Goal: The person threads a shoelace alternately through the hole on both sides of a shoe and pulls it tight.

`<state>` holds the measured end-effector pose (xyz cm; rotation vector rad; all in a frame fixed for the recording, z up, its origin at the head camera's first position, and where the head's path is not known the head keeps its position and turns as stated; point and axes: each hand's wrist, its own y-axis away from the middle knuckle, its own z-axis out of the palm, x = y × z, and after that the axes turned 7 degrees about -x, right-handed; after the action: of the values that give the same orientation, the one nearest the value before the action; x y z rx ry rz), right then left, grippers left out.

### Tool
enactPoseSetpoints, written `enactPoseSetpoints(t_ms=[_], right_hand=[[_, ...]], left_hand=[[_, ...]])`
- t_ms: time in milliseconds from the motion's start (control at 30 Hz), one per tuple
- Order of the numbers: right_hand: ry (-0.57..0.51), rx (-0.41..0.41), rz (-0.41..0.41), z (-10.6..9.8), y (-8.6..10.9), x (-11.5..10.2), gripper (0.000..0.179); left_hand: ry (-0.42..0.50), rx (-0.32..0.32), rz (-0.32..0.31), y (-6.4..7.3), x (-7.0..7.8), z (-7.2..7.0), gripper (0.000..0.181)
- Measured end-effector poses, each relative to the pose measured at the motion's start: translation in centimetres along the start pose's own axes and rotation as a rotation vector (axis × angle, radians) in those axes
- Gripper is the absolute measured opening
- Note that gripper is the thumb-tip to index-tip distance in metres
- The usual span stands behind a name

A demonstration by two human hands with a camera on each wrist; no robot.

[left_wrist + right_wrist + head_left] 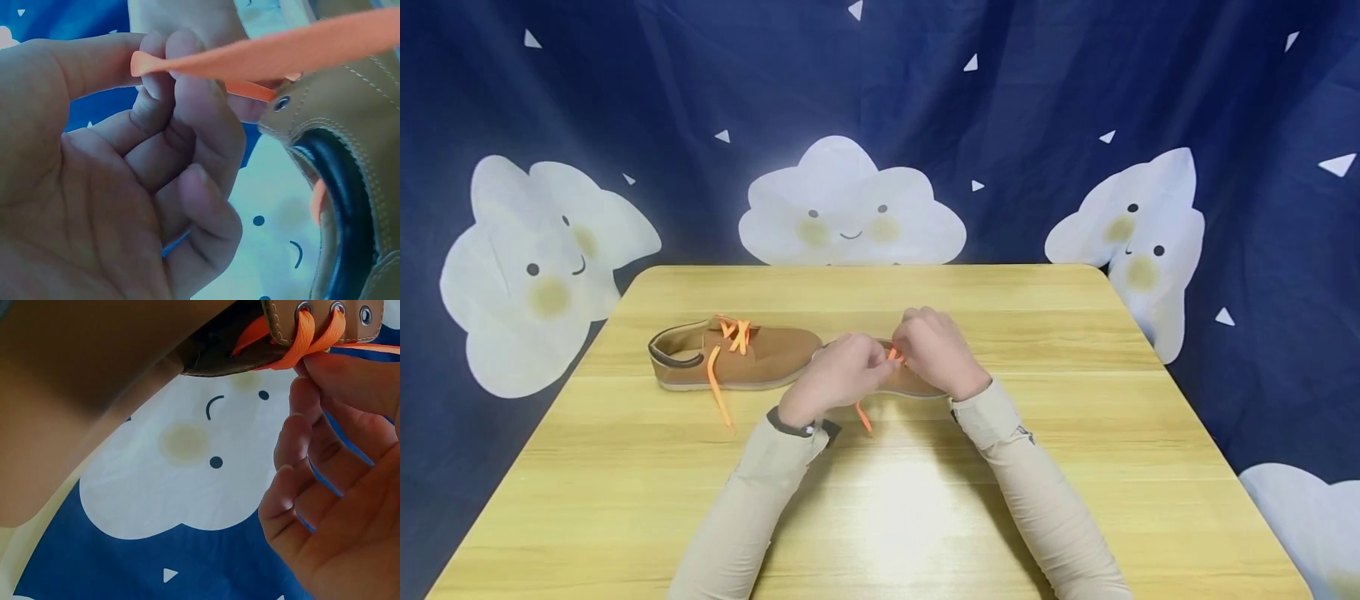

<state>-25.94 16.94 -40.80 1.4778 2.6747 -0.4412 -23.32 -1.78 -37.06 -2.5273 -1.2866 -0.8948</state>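
Note:
Both hands are at the laces of a brown shoe (913,386) on the table, and they hide much of its upper. My left hand (841,372) pinches an orange shoelace (281,51) near its end, between thumb and fingertips; the lace stretches taut across the left wrist view. My right hand (938,352) has its thumb and forefinger pinched on the lacing (303,340), just below the metal eyelets in the right wrist view. Its other fingers curl loosely. One orange lace end (864,419) hangs down the shoe's near side.
A second brown shoe (782,354) with crossed orange laces (739,336) lies to the left, its toe towards the first shoe. The wooden table (625,500) ends at a dark blue curtain (850,75) printed with white clouds.

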Motion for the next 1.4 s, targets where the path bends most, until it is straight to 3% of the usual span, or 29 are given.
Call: enactPoseSetpoints(t_ms=[133, 267, 400, 500, 600, 833, 1100, 1400], right_hand=[[0.007, 0.006, 0.021, 0.1, -0.1, -0.1, 0.044], [-0.043, -0.027, 0.007, 0.0, 0.0, 0.1, 0.036], [-0.296, -0.075, -0.031, -0.8, 0.1, 0.3, 0.015], [-0.550, -0.114, -0.102, -1.7, 0.3, 0.1, 0.020], [-0.677, -0.183, -0.194, -2.5, 0.6, -0.1, 0.023], [-0.738, -0.322, -0.310, -3.1, 1.0, -0.6, 0.021], [-0.840, -0.350, -0.360, -3.2, 1.1, -0.7, 0.015], [-0.980, -0.336, -0.373, -4.3, 1.7, -1.4, 0.012]], left_hand=[[0.065, -0.026, 0.007, 0.3, -0.1, -0.4, 0.049], [0.138, -0.102, 0.007, 0.3, -0.7, -0.9, 0.048], [0.179, -0.165, 0.024, 0.6, -1.1, -1.5, 0.044], [0.188, -0.188, 0.055, 0.9, -1.1, -2.1, 0.040], [0.191, -0.183, 0.067, 1.3, -1.0, -2.6, 0.036], [0.196, -0.182, 0.092, 2.3, -1.0, -3.5, 0.034], [0.200, -0.221, 0.204, 3.4, -1.0, -4.2, 0.025], [0.282, -0.270, 0.217, 4.8, -0.4, -5.1, 0.018]])
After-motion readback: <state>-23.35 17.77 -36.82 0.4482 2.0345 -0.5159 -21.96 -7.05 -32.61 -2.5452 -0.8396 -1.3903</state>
